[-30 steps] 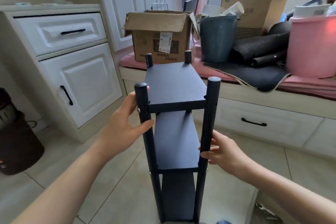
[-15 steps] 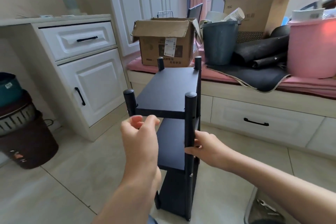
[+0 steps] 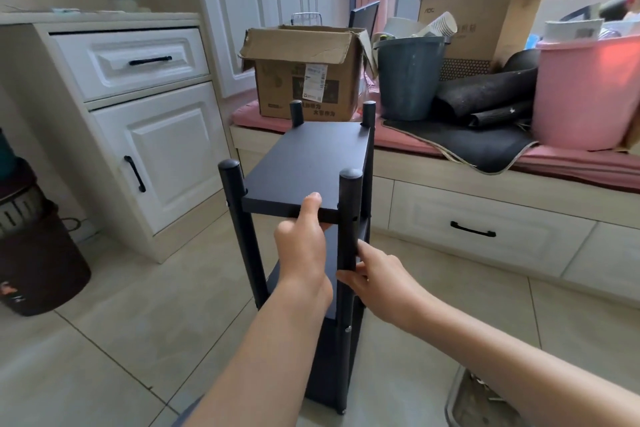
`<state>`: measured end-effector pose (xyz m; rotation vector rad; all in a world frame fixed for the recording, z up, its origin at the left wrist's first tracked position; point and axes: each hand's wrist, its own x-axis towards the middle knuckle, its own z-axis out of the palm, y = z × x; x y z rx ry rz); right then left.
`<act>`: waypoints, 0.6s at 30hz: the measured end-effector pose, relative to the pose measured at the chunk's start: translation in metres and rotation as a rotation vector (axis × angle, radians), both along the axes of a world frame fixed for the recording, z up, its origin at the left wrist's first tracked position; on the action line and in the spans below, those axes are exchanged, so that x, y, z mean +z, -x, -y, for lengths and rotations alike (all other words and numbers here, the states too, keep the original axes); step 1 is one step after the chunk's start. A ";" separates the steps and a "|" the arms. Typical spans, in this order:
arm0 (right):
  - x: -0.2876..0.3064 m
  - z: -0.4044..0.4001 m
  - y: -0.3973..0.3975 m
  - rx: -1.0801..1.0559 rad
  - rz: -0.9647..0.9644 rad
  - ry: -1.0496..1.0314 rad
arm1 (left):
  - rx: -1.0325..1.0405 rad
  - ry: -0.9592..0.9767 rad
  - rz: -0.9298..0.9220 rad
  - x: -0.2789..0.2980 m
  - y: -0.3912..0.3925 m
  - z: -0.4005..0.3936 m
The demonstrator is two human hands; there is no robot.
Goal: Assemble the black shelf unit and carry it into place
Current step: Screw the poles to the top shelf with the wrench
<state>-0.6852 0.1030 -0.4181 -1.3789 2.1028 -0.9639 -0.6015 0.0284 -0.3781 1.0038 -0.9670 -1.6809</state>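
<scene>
Black shelf unit stands upright on the tiled floor, dead centre, three boards between four round posts. Left hand is clamped on the near edge of the top board, thumb lying on top, fingers tucked underneath and hidden. Right hand is wrapped round the near right post below the top board, fingers curled close around it.

Behind the unit, at twelve o'clock, runs a window bench with drawers and a pink cushion, loaded up: an open cardboard box just past the far posts, a dark grey bucket at one o'clock, rolled black mats beside it, a pink tub at two o'clock, and a bigger cardboard box behind. At ten o'clock, a white cabinet with a drawer and a door, black handles. At eight o'clock, a dark brown bin on the floor, well apart from the unit. The unit's far end sits near the bench front.
</scene>
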 end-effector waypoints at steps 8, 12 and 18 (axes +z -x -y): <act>-0.013 0.002 0.002 0.047 -0.109 0.050 | -0.002 0.050 -0.012 -0.003 0.002 -0.002; -0.012 0.003 0.000 0.052 -0.122 0.055 | -0.031 0.049 -0.033 -0.004 0.003 -0.004; -0.007 0.001 0.000 0.061 -0.119 0.027 | -0.090 0.023 -0.117 -0.004 0.002 -0.009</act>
